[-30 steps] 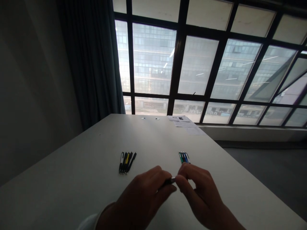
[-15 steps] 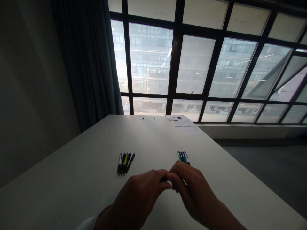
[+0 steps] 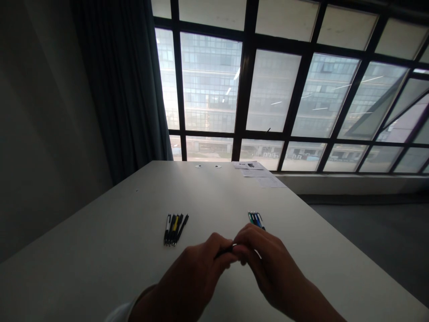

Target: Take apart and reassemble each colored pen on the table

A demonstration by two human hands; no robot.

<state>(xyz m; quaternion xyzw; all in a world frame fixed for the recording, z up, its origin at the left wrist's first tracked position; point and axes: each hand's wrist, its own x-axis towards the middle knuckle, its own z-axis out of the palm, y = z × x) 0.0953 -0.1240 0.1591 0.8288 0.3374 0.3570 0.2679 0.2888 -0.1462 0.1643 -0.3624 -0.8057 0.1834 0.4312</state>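
While both hands meet low in the view, the left hand (image 3: 197, 273) pinches a slim dark piece (image 3: 224, 251), shaped like a pen, between thumb and forefinger, with hardly any gap left between them. The right hand (image 3: 268, 259) comes in from about 4 o'clock, its fingertips drawn together on the other end of the piece; the fingers cover that end, so its shape cannot be told. The piece sits just above the white table (image 3: 214, 197), in the fingers, right where the two hands come together.

Taking that meeting place as the middle of the dial, with 12 towards the window (image 3: 211, 80), a bunch of pens (image 3: 174, 230) lies at 10 o'clock, mostly black with a white one and a yellow one, close side by side and fanned a little at the right. Another row of pens (image 3: 256, 219), with green and blue among them, lies at 1 o'clock, its near ends hidden behind the right hand. Well beyond, two small white pieces (image 3: 218, 167) with dark spots lie between 11 and 12 o'clock, and papers (image 3: 253, 169) overlap near the table's far edge towards 1. A dark curtain (image 3: 124, 89) hangs at 11.
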